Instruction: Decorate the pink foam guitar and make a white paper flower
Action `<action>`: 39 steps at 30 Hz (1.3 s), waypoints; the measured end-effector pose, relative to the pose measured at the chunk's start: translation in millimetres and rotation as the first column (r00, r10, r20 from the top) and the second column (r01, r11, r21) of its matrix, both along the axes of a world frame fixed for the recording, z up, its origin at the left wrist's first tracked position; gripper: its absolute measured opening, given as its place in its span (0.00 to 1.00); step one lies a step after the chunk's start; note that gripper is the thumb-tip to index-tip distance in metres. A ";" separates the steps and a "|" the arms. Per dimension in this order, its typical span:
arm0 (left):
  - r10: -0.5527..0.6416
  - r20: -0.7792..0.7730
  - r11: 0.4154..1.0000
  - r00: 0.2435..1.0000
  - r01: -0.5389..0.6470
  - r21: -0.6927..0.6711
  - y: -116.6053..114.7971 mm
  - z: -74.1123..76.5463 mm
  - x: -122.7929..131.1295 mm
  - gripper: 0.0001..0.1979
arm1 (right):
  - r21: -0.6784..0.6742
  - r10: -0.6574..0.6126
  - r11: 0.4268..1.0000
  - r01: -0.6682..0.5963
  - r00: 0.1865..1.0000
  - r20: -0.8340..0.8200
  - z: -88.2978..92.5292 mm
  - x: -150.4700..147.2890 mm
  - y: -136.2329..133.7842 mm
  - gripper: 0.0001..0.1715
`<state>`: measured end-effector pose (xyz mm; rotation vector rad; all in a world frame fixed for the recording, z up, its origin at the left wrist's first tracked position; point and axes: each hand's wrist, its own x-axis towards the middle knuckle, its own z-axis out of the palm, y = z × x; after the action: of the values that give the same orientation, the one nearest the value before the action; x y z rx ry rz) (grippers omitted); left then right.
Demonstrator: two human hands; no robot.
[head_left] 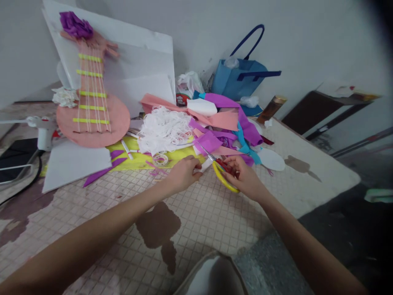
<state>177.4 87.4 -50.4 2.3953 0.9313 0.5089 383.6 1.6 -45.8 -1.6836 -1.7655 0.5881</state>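
My right hand grips scissors with yellow and red handles. Their blades point up and left, over a purple paper piece. Just left of them, the fingers of my left hand are pinched at the end of a small white strip, which reaches toward the scissors. Beyond my hands lies a tangled heap of white yarn. A roll of tape rests on yellow sheet material near my left hand.
At the left stand a pink paper guitar with white strings and a white glue gun. Purple and blue scraps pile up behind my right hand. A blue bag and an amber jar stand farther back.
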 end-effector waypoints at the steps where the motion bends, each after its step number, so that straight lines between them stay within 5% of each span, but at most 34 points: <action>1: 0.005 -0.001 1.000 1.000 -0.005 -0.004 -0.1 -0.3 0.5 0.05 | 0.005 -0.003 1.000 0.003 1.000 -0.015 1.2 1.9 -1.4 0.20; 18: 0.086 -0.029 0.996 0.996 -0.085 0.006 -1.3 -3.7 7.6 0.10 | 0.060 -0.165 0.986 0.156 0.966 0.200 4.2 18.1 -26.6 0.20; 22: 0.146 -0.140 0.989 0.979 -0.138 0.061 -6.4 -0.2 19.0 0.19 | 0.089 -0.194 0.980 0.176 0.947 0.257 0.9 22.9 -28.5 0.23; 26: 0.169 -0.272 0.985 0.947 -0.151 0.084 -10.6 4.2 30.5 0.18 | 0.096 -0.250 0.968 0.231 0.898 0.362 -3.1 27.5 -29.8 0.24; 39: 0.125 -0.214 0.980 0.969 -0.155 -0.127 0.3 13.3 26.1 0.12 | 0.116 -0.261 0.965 0.234 0.899 0.351 -8.5 34.3 -31.1 0.24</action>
<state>203.5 87.7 -37.1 2.2933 1.1919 0.2390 417.9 -29.5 -54.3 -2.0252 -1.7483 0.0992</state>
